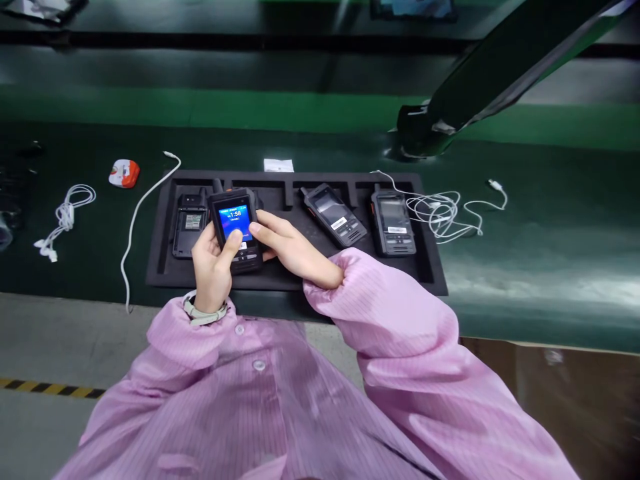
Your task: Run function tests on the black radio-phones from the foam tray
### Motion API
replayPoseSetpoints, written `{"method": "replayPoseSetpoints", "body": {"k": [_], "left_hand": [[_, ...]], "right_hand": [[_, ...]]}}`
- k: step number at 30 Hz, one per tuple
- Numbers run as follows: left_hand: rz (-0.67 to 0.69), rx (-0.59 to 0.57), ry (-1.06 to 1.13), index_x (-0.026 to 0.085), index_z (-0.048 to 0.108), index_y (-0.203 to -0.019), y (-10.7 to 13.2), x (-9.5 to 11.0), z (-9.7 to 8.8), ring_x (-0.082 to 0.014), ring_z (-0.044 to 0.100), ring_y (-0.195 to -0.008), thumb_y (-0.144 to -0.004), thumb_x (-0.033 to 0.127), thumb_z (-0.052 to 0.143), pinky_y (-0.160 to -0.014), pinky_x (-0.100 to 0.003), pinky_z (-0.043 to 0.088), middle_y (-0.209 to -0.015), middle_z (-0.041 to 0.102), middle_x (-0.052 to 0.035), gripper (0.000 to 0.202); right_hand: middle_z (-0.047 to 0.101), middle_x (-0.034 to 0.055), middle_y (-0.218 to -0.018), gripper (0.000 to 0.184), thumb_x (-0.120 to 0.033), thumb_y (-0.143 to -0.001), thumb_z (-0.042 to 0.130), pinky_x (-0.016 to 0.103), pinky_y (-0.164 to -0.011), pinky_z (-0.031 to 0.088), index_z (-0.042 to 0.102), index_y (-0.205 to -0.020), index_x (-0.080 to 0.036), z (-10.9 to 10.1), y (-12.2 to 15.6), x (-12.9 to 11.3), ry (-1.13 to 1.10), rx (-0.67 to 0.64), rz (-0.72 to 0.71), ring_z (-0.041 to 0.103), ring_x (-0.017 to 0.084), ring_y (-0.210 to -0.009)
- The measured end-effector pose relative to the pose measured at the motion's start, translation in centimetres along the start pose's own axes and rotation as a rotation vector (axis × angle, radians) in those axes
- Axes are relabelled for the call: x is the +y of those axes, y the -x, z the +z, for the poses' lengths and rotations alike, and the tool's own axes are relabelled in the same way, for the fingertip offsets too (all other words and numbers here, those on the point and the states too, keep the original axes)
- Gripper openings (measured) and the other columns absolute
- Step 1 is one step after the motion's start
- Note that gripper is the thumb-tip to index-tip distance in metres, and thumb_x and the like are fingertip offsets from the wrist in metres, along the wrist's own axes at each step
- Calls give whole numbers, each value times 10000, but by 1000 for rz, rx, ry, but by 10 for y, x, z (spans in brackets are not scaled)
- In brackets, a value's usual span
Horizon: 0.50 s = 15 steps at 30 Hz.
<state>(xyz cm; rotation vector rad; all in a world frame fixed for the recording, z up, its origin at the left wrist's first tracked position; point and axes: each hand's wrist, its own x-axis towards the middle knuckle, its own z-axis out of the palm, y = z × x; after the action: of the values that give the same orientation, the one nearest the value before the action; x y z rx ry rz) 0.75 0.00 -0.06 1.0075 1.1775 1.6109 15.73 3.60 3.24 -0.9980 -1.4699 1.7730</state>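
Observation:
I hold a black handheld radio phone [235, 227] with a lit blue screen over a black foam tray [165, 267]. My left hand [213, 263] grips its left side, thumb resting below the screen. My right hand [290, 250] supports its right side, with a fingertip touching the screen's edge. Three more black handsets lie in the tray: one face-down [189, 227] at the left, one tilted [334, 215] in the middle, one upright [393, 223] at the right.
The tray lies on a dark green conveyor belt [550, 227]. White cables lie left [143, 207] and right [445, 213] of the tray, a coiled cable [65, 220] and a red-white object [124, 173] farther left. A dark slanted post [480, 73] stands at the back right.

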Motion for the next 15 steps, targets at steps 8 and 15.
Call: {"method": "replayPoseSetpoints", "body": {"k": [8, 15], "left_hand": [[-77, 17, 99, 186, 776, -955, 0, 5, 5, -181, 746, -859, -872, 530, 746, -835, -273, 605, -846, 754, -35, 355], [-105, 49, 194, 190, 663, -679, -2, 7, 7, -150, 714, -768, -783, 470, 849, -909, -288, 603, -682, 649, 15, 352]], "right_hand": [[637, 46, -1013, 251, -386, -1007, 492, 151, -586, 556, 603, -1069, -169, 0, -1, 0, 7, 31, 41, 628, 145, -909], [628, 39, -1024, 272, -404, -1000, 485, 156, -588, 511, 592, -1105, -178, -2, -1, 4, 26, 17, -18, 601, 140, -910]]}}
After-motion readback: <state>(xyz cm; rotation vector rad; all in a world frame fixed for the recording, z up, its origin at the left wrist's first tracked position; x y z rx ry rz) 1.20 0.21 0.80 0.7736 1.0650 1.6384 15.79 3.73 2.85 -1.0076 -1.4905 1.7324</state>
